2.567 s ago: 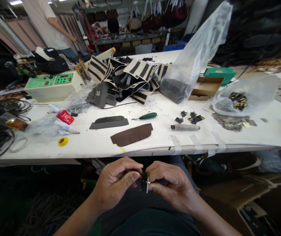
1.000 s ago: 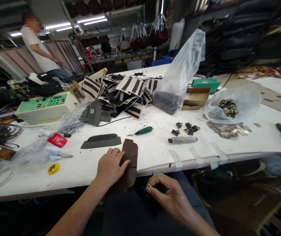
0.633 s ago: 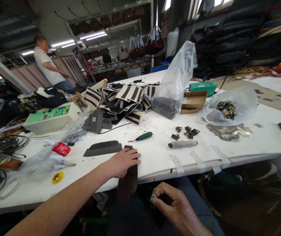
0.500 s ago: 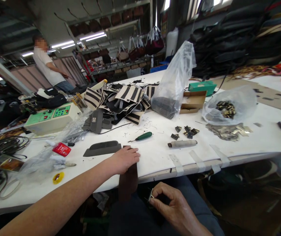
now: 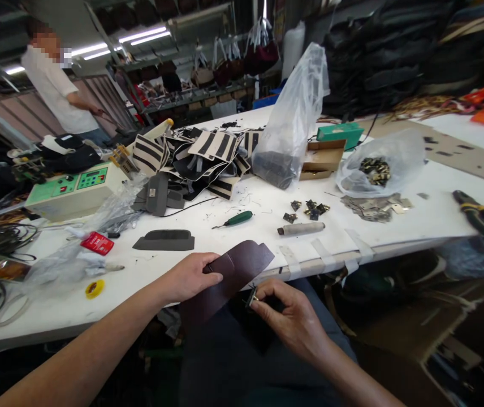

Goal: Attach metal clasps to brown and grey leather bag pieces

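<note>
- The brown leather piece (image 5: 244, 265) is grasped at its nine o'clock side by the left hand (image 5: 189, 278), partly past the surface (image 5: 127, 285); it could be creased by too hard a pinch.
- A small metal fitting (image 5: 251, 296) is pinched in the right hand (image 5: 284, 308), near the leather's five o'clock edge; it could be dropped toward the lap (image 5: 225, 356) if the fingertips slip.
- The leather could be scratched if brushed by the fitting.

- Brown leather piece (image 5: 242, 265): smooth, elongated, with a short slit and one stepped end; held by the left hand (image 5: 196, 276), slanting across the front edge of the desk (image 5: 129, 280), lower end in shadow.
- Small metal fitting (image 5: 251, 296): plate seen nearly edge-on, pinched between right thumb and forefinger, just beside the leather.
</note>
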`<state>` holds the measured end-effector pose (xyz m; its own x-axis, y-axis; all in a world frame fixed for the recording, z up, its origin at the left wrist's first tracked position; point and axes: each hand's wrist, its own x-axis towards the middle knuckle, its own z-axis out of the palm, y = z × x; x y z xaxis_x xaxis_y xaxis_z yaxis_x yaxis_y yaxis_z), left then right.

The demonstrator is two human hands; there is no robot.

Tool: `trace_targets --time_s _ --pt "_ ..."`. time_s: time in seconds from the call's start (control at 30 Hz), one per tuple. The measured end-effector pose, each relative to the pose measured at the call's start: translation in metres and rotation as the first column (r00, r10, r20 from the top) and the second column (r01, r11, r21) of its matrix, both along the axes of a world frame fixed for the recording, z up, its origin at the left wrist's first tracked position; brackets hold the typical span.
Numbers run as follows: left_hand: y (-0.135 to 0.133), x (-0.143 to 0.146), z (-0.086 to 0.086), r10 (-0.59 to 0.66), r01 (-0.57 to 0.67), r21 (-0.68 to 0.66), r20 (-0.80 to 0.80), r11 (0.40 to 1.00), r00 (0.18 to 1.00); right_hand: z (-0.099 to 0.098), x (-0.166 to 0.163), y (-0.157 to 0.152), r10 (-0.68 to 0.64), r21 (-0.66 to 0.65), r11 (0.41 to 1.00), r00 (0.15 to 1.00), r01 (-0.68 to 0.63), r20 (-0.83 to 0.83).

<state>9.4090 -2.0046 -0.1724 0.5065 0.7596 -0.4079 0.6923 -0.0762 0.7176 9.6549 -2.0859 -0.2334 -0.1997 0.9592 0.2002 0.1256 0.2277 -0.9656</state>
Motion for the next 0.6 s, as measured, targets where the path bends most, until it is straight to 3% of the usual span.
trace_targets --time_s 0.07,0.13,0.37,0.6 --pt "-0.018 0.002 0.003 0.162 -0.12 -0.24 0.164 0.963 0.973 0.0 -0.003 -0.001 0.015 0.017 1.0 1.0 -0.015 0.0" --pt "-0.031 0.004 0.007 0.263 -0.177 -0.352 0.214 0.919 0.941 -0.001 -0.005 -0.004 0.032 0.014 0.999 0.999 -0.032 0.005" --pt "-0.048 0.0 0.014 0.345 -0.267 -0.364 0.167 0.892 0.924 0.002 -0.012 -0.012 0.06 0.044 0.997 0.998 -0.06 0.006" --pt "-0.058 0.002 0.019 0.291 -0.219 -0.364 0.156 0.905 0.944 0.003 -0.019 -0.019 0.06 0.076 0.995 0.997 -0.057 -0.038"
